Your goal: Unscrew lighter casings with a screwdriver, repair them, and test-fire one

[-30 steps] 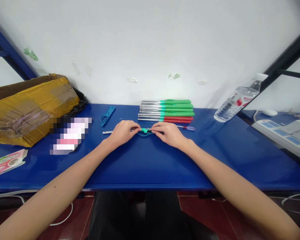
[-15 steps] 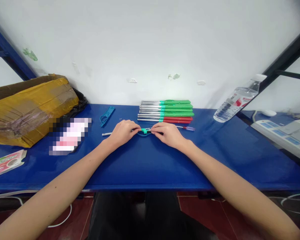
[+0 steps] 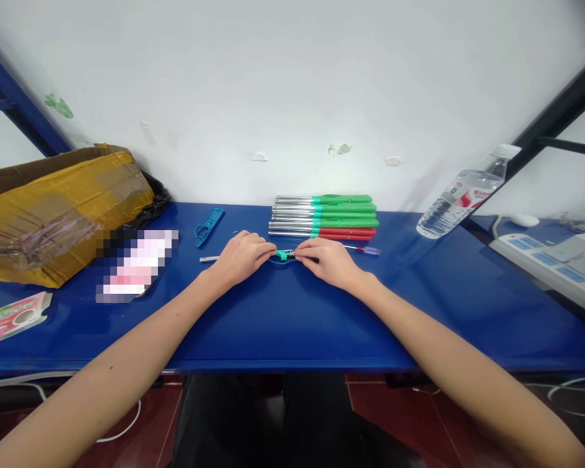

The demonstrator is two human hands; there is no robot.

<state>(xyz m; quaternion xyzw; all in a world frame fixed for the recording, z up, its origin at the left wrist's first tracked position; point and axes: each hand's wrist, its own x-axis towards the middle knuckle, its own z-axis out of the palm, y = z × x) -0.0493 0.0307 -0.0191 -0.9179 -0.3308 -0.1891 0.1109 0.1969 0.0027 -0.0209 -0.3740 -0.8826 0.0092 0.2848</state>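
In the middle of the table, an opened long-nosed lighter [image 3: 283, 255] lies between my hands, its blue half-shell, turquoise trigger piece and small metal and black parts showing. My left hand [image 3: 244, 257] is closed, its thumb and fingers pinching the lighter's left part; the metal nozzle [image 3: 208, 259] sticks out beyond that hand. From the other side my right hand [image 3: 332, 261] pinches the inner parts at the right end, fingertips together. What exactly lies under the fingertips is hidden. A loose blue shell half [image 3: 209, 226] rests to the left. Just behind my right hand lies a screwdriver [image 3: 368, 250].
Several green and red lighters [image 3: 348, 221] lie in a row by the wall. A taped carton [image 3: 68, 221], a blurred-out item [image 3: 139, 266] and a torn pack [image 3: 17, 317] are at left. A tilted water bottle [image 3: 461, 195] and a power strip [image 3: 556, 263] are at right.
My left hand has shifted very slightly to the right and its fingers have drawn closer together. The right hand keeps its pinch almost unmoved.
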